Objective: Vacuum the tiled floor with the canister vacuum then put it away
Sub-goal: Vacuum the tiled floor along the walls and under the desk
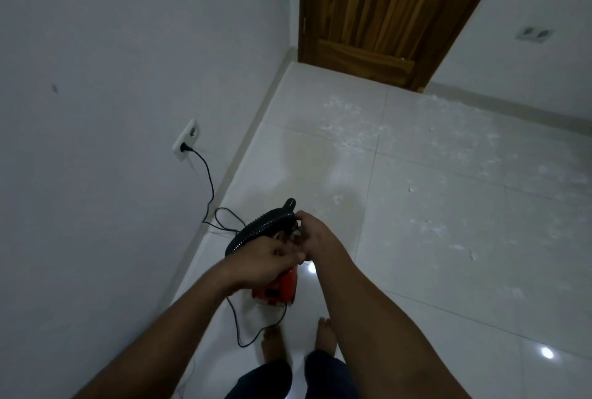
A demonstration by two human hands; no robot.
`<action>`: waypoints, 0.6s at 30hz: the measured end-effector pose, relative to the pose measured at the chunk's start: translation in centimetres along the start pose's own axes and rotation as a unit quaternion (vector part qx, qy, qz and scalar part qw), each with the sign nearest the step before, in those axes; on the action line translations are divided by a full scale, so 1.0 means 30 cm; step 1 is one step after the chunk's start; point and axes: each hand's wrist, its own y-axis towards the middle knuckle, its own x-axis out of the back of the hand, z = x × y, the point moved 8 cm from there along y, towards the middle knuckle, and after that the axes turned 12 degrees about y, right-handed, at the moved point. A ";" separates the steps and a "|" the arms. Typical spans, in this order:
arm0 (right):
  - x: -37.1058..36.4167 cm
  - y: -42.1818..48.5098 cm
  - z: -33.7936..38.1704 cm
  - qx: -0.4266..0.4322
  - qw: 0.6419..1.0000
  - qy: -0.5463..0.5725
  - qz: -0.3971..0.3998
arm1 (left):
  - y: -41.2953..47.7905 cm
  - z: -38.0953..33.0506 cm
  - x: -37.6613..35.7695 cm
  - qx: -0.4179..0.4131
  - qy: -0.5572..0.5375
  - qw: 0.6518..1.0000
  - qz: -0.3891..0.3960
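A small red canister vacuum (278,289) hangs in front of me above the white tiled floor (416,238), partly hidden by my hands. Its black ribbed hose (256,225) curls over the top. My left hand (269,259) grips the vacuum's upper part. My right hand (312,232) is closed on the hose end near the top. A black power cord (208,181) runs from the vacuum to a wall socket (185,142) on the left wall, and another loop hangs below the vacuum. White dust and crumbs (416,142) are scattered over the tiles.
A white wall stands close on the left. A wooden door (378,14) closes the far corner. Another socket (533,34) sits on the right wall. My bare feet (298,341) stand on the tiles below the vacuum.
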 end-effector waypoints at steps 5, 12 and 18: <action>0.041 0.053 -0.059 -0.029 0.998 0.014 -0.051 | -0.069 -0.018 0.211 0.048 0.099 0.957 -0.269; 0.095 0.086 -0.103 -0.024 0.999 -0.024 -0.023 | 0.157 0.148 -0.102 0.089 -0.035 0.995 0.006; 0.158 0.158 -0.118 -0.002 0.999 0.000 -0.036 | 0.225 0.190 -0.255 0.048 -0.028 0.998 -0.011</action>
